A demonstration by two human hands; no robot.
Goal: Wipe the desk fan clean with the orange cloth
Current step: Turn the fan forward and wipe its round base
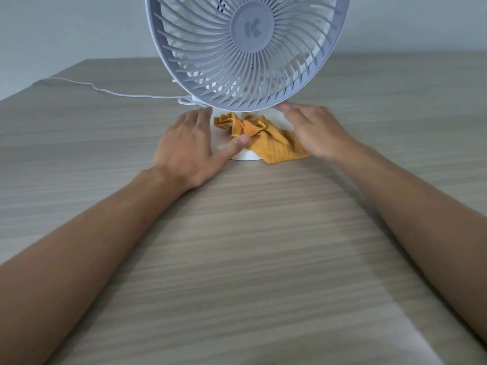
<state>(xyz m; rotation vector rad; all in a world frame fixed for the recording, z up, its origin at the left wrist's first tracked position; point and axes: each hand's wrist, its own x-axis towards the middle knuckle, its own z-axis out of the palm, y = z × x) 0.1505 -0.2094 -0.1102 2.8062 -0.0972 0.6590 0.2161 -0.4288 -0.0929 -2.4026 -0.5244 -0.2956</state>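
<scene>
A white desk fan [250, 48] stands upright on the wooden desk, its round grille facing me and its top cut off by the frame. The crumpled orange cloth [266, 139] lies on the fan's round white base [245, 154], spilling over the base's front right edge onto the desk. My left hand [189, 146] lies flat over the left side of the base, fingers spread, its thumb tip touching the cloth. My right hand [313, 130] rests flat on the cloth's right part, fingers extended toward the back of the base under the grille.
The fan's white power cord [105, 90] runs from behind the base leftward across the wooden desk [250, 246] to its left edge. A plain pale wall stands behind the desk's far edge.
</scene>
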